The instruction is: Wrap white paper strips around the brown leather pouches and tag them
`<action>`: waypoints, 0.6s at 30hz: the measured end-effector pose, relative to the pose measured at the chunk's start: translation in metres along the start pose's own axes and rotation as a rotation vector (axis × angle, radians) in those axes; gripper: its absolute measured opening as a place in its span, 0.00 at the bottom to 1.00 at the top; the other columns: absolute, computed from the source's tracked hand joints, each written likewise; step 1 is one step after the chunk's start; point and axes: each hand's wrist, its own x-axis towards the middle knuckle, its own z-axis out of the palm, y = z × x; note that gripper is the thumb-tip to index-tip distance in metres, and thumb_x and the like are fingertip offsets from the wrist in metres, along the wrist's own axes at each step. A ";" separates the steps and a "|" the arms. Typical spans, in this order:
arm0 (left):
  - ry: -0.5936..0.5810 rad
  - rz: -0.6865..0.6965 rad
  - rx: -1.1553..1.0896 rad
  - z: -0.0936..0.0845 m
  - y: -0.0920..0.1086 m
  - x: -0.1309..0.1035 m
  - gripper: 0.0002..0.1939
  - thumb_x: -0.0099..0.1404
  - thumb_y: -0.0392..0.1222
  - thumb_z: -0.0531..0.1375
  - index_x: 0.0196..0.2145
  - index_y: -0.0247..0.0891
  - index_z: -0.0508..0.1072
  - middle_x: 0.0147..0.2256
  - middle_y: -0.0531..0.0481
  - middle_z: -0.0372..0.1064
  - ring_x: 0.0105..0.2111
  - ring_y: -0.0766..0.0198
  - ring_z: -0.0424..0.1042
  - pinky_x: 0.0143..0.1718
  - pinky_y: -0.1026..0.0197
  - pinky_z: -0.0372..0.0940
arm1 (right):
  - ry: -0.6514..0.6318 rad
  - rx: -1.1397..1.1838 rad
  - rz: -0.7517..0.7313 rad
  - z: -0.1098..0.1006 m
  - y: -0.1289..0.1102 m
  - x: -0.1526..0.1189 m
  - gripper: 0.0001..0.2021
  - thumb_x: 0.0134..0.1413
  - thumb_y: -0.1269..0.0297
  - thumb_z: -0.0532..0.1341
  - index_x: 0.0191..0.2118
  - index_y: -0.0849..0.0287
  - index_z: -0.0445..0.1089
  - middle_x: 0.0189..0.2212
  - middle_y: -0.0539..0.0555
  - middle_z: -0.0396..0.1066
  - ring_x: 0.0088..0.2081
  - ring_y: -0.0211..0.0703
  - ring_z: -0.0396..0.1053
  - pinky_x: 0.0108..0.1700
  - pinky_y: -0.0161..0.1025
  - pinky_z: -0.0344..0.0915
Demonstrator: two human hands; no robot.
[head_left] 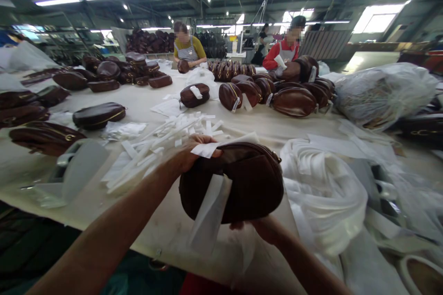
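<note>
A dark brown oval leather bag (pixel 256 184) is held up over the near edge of the table. My left hand (pixel 199 150) has its fingers closed at the bag's upper left, with a small white strip (pixel 206 149) pinched there. At the bag's underside is my right hand (pixel 259 228), mostly hidden by the bag, its fingertips showing below the bottom edge. A long white strip (pixel 212 209) hangs down across the bag's front. A gold zipper pull shows at the upper right of the bag.
White strips (pixel 152 156) lie piled on the table (pixel 155 226). Brown bags (pixel 98 115) stand left and farther back. White rolled material (pixel 323 189) and a plastic-wrapped bundle (pixel 384 94) are at the right. Two people (pixel 188 48) work across the table; another stands farther back.
</note>
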 end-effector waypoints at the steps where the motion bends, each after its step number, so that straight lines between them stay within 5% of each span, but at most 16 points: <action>1: -0.011 -0.011 0.024 0.002 -0.005 0.004 0.27 0.33 0.47 0.72 0.30 0.31 0.73 0.23 0.50 0.70 0.20 0.67 0.65 0.21 0.66 0.60 | -0.027 0.119 0.105 0.006 0.004 -0.006 0.17 0.52 0.52 0.61 0.32 0.65 0.72 0.26 0.53 0.72 0.27 0.40 0.71 0.31 0.39 0.68; 4: -0.035 -0.055 0.093 0.016 -0.024 0.020 0.23 0.35 0.46 0.71 0.28 0.30 0.73 0.21 0.50 0.68 0.18 0.68 0.64 0.20 0.66 0.59 | -0.015 0.530 0.358 0.024 0.013 -0.026 0.17 0.40 0.54 0.67 0.29 0.65 0.71 0.23 0.53 0.72 0.25 0.40 0.71 0.32 0.38 0.66; 8: -0.068 -0.103 0.241 0.038 -0.041 0.049 0.14 0.42 0.42 0.69 0.24 0.29 0.72 0.17 0.53 0.64 0.16 0.70 0.60 0.18 0.67 0.55 | 0.106 0.758 0.544 0.041 0.017 -0.048 0.13 0.38 0.60 0.67 0.29 0.65 0.71 0.25 0.54 0.73 0.24 0.37 0.70 0.28 0.33 0.63; 15: -0.213 -0.137 0.533 0.059 -0.053 0.087 0.10 0.62 0.42 0.61 0.29 0.31 0.70 0.22 0.56 0.64 0.19 0.72 0.62 0.22 0.68 0.61 | 0.082 0.763 0.611 0.045 0.028 -0.059 0.19 0.31 0.55 0.71 0.29 0.62 0.70 0.23 0.51 0.72 0.22 0.36 0.70 0.28 0.32 0.62; 18: -0.257 -0.159 0.607 0.064 -0.063 0.093 0.12 0.65 0.45 0.59 0.30 0.31 0.70 0.24 0.55 0.65 0.22 0.71 0.65 0.25 0.66 0.64 | -0.007 0.560 0.562 0.037 0.037 -0.066 0.20 0.36 0.48 0.68 0.31 0.60 0.70 0.22 0.49 0.71 0.23 0.36 0.69 0.26 0.30 0.59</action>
